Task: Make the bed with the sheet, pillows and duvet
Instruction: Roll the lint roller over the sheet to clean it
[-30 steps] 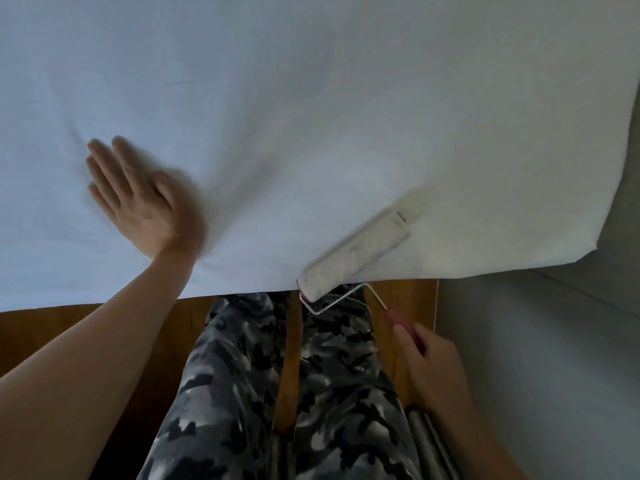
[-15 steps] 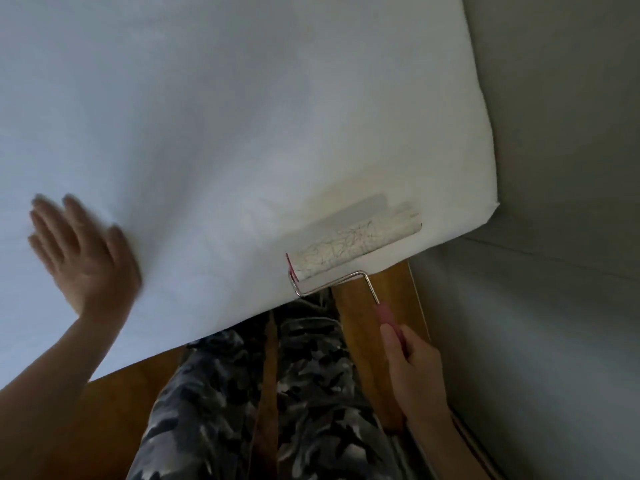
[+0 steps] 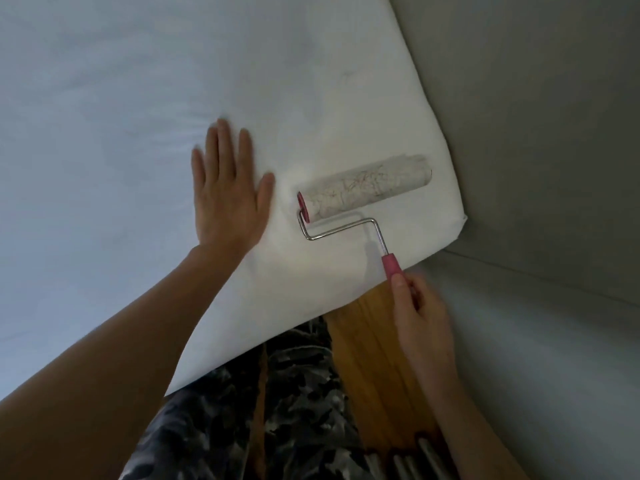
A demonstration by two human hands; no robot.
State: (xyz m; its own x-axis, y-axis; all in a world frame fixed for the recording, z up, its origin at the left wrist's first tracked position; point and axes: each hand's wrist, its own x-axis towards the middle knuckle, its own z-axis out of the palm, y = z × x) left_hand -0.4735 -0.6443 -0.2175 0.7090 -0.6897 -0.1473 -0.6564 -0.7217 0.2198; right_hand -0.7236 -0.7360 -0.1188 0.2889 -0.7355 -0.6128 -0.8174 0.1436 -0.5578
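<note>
Head cam: my left hand [image 3: 227, 199] lies flat, fingers straight, pressing the white sheet [image 3: 121, 133] that fills the upper left and middle of the frame. My right hand [image 3: 420, 315], lower right, grips the pink handle of the lint roller [image 3: 363, 187], whose roll rests on the sheet near the bed's corner, just right of my left hand.

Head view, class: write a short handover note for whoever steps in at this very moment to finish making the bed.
Left hand: flat, fingers straight, pressing on the sheet just left of the roller.
Right hand: grips the pink handle of the lint roller, whose roll lies on the sheet near the bed's corner by the grey wall; hairs show on the roll.
Done: the white sheet is spread and looks smooth over the mattress.
Left: finish rolling, then put on pillows and duvet; neither is in view.
</note>
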